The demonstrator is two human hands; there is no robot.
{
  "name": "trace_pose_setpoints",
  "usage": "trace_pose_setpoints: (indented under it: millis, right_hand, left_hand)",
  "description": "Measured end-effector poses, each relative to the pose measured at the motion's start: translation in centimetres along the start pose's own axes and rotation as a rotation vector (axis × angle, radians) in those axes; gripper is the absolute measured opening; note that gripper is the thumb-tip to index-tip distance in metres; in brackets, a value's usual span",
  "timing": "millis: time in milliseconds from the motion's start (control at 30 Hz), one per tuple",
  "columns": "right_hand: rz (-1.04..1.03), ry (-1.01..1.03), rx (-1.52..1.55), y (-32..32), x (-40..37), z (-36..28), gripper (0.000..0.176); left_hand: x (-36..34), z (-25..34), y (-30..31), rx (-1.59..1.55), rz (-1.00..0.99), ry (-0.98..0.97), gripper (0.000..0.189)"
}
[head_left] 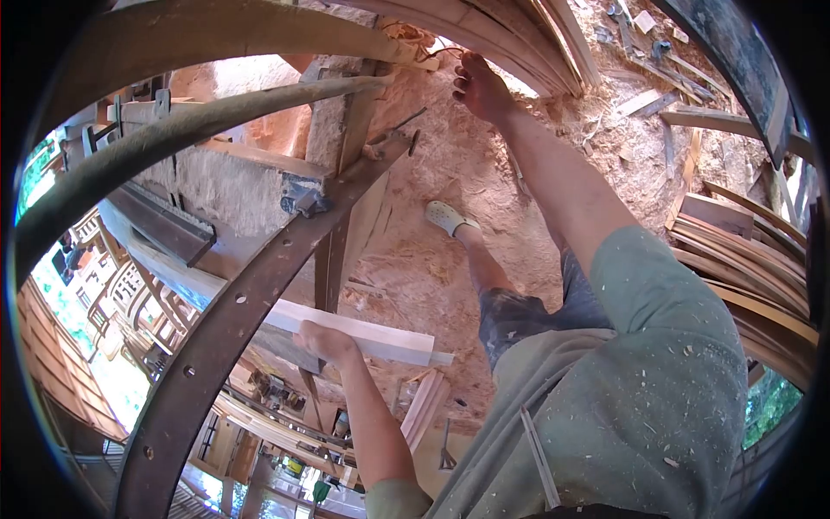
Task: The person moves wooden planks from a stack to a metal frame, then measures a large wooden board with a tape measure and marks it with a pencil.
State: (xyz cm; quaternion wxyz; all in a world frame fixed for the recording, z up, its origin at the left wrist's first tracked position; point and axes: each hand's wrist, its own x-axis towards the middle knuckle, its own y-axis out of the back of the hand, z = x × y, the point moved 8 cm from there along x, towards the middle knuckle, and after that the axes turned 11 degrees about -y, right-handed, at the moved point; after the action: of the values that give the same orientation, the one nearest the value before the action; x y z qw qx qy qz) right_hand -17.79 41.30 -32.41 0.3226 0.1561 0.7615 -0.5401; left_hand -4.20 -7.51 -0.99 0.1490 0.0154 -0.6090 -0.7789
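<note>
My left hand [324, 342] is closed round the edge of a pale, straight wooden board [389, 339], left of my body. Farther forward, at the top of the view, my right hand [484, 88] has its fingers curled beside a thin reddish cord [446, 51]. Whether the cord lies between those fingers is too small to tell. Between the hands runs a long, dark curved bar [233, 303] with several holes. A small metal clamp or fitting [303, 197] sits beside it.
Curved wooden beams [199, 134] cross the upper left. Long boards [735, 268] are stacked at the right. Sawdust [406, 259] covers the floor round my shoe [443, 218]. Wood scraps [644, 104] lie at the upper right, and wooden chairs [130, 285] stand at the far left.
</note>
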Motion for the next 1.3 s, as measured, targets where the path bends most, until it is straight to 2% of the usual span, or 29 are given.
trace_pose_setpoints:
  millis: [100,167,200,267,300,333,367,400,467,500,567,667,733,767,833,867,933,967,1000,1067,1100,1167,1200,1267,1300]
  right_hand:
    - [-0.005,0.003,0.038,-0.3,0.0,0.2,0.021]
    - [-0.012,-0.008,0.079,-0.5,-0.3,0.0,0.022]
    - [-0.015,-0.039,0.096,-0.4,-0.3,0.1,0.021]
    - [-0.019,-0.070,0.112,-0.4,-0.3,0.0,0.021]
    - [-0.099,-0.088,0.100,-1.0,-0.3,0.0,0.020]
    - [-0.177,-0.108,0.088,-1.6,-0.3,0.1,0.019]
    - [-0.175,-0.109,0.086,-1.7,-0.3,0.1,0.019]
    - [-0.124,-0.070,0.022,-1.5,-0.1,0.0,0.018]
    - [-0.076,-0.030,-0.042,-1.3,0.0,-0.4,0.017]
    - [-0.027,-0.035,-0.094,-0.7,0.0,-0.5,0.015]
    - [0.019,-0.039,-0.149,0.2,-0.2,-0.6,0.014]
    - [0.135,0.010,-0.273,2.0,-1.0,-1.5,0.011]
    - [0.219,0.055,-0.552,2.4,-1.0,-2.4,0.017]
    - [0.219,0.053,-0.555,2.4,-0.7,-2.3,0.017]
    - [0.264,0.374,-1.121,0.4,-1.2,-4.2,0.024]
    - [0.262,0.374,-1.123,0.3,-1.2,-4.1,0.024]
    - [0.262,0.443,-1.372,-1.0,-1.5,-4.0,0.027]
    - [0.258,0.441,-1.372,-1.3,-1.4,-4.1,0.027]
    - [0.251,0.499,-1.465,-1.7,-1.6,-4.3,0.026]
    - [0.240,0.555,-1.560,-1.6,-1.5,-4.5,0.026]
    - [0.267,0.602,-1.615,-1.3,-1.3,-4.6,0.026]
    - [0.279,0.697,-1.715,-1.8,-1.6,-4.7,0.027]
    - [0.265,0.691,-1.714,-1.8,-1.6,-4.4,0.027]
    - [0.284,0.654,-1.650,-1.5,-1.7,-4.5,0.025]
    - [0.328,0.596,-1.516,-0.9,-2.4,-4.7,0.026]
  left_hand:
    - [0.3,1.2,0.2,-0.061,0.002,0.094,0.022]
    - [-0.3,1.4,0.5,-0.240,0.139,0.389,0.033]
    - [-0.4,0.9,0.6,-0.240,0.139,0.388,0.033]
    - [-0.1,0.7,0.0,-0.075,-0.072,0.226,0.046]
    - [0.1,1.7,-0.1,-0.075,-0.071,0.227,0.046]
    - [0.1,2.9,0.2,-0.157,-0.013,0.315,0.045]
    - [-0.2,3.4,0.3,-0.239,0.045,0.404,0.045]
    - [-0.3,3.3,0.3,-0.240,0.044,0.406,0.045]
    - [-0.2,2.7,0.6,-0.218,0.079,0.386,0.034]
    - [-0.3,1.3,0.5,-0.218,0.080,0.385,0.034]
    - [0.1,0.5,0.2,0.068,-0.048,0.055,0.022]
    - [-0.2,0.7,0.2,0.122,-0.064,0.083,0.017]
    - [-0.2,1.0,0.3,0.097,-0.036,0.068,0.017]
    - [-0.1,1.3,0.5,0.073,-0.010,0.048,0.017]
    - [-0.1,2.2,0.5,0.092,-0.042,0.065,0.018]
    - [-0.1,2.5,0.5,0.112,-0.072,0.077,0.018]
    - [-0.2,1.7,0.3,0.126,-0.073,0.055,0.018]
    - [-0.3,1.4,0.3,0.141,-0.076,0.030,0.018]
    - [0.0,2.4,0.3,0.144,-0.076,0.033,0.018]
    - [-0.4,3.0,1.0,-0.255,0.191,0.381,0.016]
    - [-0.6,1.8,0.9,-0.251,0.195,0.385,0.016]
    - [-0.3,0.2,0.1,-0.024,0.012,0.144,0.019]
    - [-0.5,0.8,0.8,-0.014,0.016,0.152,0.019]
    - [0.1,4.2,0.4,0.240,-0.143,0.011,0.020]
    - [0.2,4.5,0.5,0.275,-0.111,-0.031,0.017]
